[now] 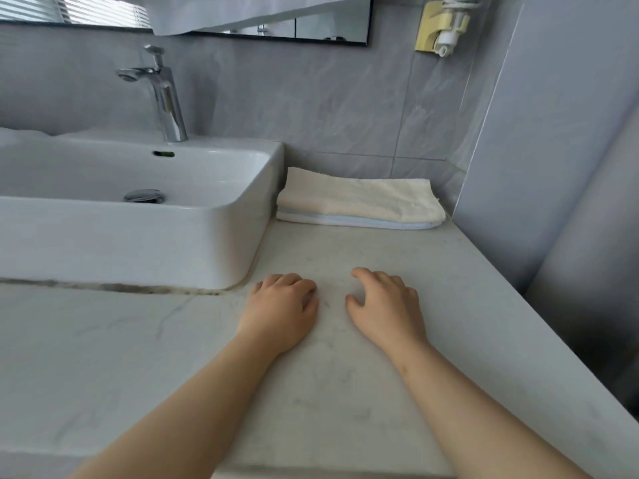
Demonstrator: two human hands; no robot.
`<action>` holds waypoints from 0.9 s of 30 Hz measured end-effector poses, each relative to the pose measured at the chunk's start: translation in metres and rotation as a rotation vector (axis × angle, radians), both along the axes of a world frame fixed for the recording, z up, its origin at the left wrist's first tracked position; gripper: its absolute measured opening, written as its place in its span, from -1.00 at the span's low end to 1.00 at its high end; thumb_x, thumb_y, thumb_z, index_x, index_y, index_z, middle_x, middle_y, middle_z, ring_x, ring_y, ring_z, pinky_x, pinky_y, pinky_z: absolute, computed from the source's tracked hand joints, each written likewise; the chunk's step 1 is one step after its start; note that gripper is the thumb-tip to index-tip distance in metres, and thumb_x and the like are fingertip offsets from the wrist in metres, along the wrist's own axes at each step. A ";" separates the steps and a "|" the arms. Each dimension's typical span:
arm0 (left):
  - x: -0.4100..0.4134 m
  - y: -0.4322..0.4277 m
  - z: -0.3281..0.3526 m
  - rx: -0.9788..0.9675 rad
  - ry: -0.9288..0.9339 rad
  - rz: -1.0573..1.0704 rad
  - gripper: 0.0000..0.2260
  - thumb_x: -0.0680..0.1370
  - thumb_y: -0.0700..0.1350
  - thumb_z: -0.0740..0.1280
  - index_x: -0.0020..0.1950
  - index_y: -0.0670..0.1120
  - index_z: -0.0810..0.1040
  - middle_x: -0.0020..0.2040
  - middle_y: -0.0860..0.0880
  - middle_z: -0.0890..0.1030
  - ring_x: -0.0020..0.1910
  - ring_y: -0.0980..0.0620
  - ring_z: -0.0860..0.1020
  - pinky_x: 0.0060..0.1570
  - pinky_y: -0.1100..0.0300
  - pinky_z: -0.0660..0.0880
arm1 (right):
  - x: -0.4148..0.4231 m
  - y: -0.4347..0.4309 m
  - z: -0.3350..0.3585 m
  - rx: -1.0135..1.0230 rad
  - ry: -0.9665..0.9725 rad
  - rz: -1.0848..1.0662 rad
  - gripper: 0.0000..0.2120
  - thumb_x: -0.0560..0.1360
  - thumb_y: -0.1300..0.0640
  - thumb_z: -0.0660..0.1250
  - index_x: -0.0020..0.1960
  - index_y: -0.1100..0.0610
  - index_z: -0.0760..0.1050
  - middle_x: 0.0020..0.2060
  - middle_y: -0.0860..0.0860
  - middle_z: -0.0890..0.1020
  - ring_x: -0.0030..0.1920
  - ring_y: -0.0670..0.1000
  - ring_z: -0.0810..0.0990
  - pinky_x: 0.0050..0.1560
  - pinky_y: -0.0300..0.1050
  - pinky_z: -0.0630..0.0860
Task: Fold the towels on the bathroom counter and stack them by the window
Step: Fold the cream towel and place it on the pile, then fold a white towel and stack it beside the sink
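My left hand [281,311] and right hand [385,305] rest side by side on the pale, veined surface [311,392], near each other but apart, just past the front corner of the sink [138,236]. The fingers of both are loosely curled onto the stone and grip nothing.

Farther back the stack lies against the tiled wall. A folded white towel [359,198] sits on a pale blue towel [345,221], and only the blue one's front edge shows beneath it. The stack's left end is right beside the sink's wall. These two look folded to me, so I judge the step in hand is to tidy the stack or move it.

To do that well I would reach in with both hands and slide my fingers under the blue towel. With my thumbs pressing lightly on the white one, the pair lifts as one piece. Terry sags (the top towel already droops at its right end), so support from beneath should keep the folds square. I would set the folded edges facing front.

Beyond the faucet [162,95], slatted blinds [69,8] show at the top left above the mirror [328,25]'s lower frame, apparently as a reflection, so I cannot place the window from here. The white cloth [207,12] hanging across the mirror may be another towel, but only its hem shows. If it is one, I would fold it on the stretch of surface under my hands.
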State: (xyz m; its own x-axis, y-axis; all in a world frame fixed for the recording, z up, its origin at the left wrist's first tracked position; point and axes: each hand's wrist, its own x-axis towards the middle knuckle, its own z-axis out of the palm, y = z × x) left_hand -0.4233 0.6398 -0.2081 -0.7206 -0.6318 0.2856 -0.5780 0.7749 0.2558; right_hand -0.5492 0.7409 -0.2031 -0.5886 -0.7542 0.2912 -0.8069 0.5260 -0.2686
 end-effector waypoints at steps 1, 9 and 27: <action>0.008 0.006 0.000 0.002 0.000 0.002 -0.71 0.59 0.08 0.12 0.28 0.12 0.46 0.26 0.13 0.49 0.30 0.01 0.37 0.24 0.17 0.24 | 0.008 0.006 0.000 0.007 0.006 0.002 -0.57 0.51 -0.02 0.18 0.37 -0.05 0.32 0.21 0.00 0.53 0.24 0.10 0.43 0.18 -0.03 0.34; 0.073 0.041 0.008 0.000 -0.031 0.040 -0.69 0.61 0.08 0.10 0.31 0.09 0.44 0.29 0.10 0.47 0.32 0.00 0.35 0.25 0.13 0.22 | 0.065 0.048 0.002 0.025 0.029 0.045 -0.62 0.52 -0.07 0.17 0.31 -0.04 0.39 0.21 -0.02 0.53 0.25 0.10 0.42 0.17 -0.03 0.35; 0.102 0.048 0.003 -0.020 0.037 0.039 -0.72 0.58 0.06 0.16 0.25 0.06 0.49 0.20 0.09 0.52 0.23 -0.01 0.41 0.18 0.14 0.26 | 0.080 0.059 0.006 0.108 0.033 0.114 -0.67 0.54 -0.12 0.15 0.26 -0.07 0.43 0.24 -0.09 0.46 0.26 0.05 0.35 0.19 -0.03 0.28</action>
